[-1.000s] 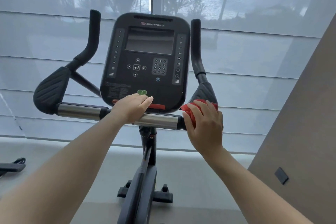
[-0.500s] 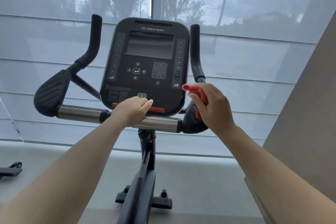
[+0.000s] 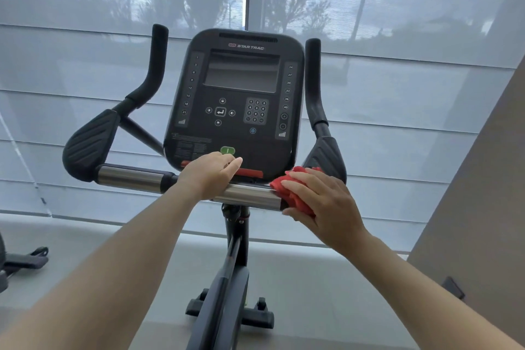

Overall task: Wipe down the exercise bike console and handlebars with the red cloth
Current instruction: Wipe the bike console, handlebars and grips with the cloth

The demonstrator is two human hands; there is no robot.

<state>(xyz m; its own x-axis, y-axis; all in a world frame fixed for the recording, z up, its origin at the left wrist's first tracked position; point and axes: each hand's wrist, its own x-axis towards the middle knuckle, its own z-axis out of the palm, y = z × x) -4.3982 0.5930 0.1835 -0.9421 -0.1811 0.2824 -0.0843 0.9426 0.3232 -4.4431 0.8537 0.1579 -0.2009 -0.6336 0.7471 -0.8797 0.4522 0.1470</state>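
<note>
Red cloth (image 3: 284,187) bunched against right end of steel handlebar (image 3: 250,194); black console (image 3: 241,122) upright above.

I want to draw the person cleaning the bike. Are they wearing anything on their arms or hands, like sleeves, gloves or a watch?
No. The left arm and right arm are bare as far up as the picture shows, no sleeves. The left hand and right hand wear no gloves, and no watch, ring or bracelet shows.
</note>
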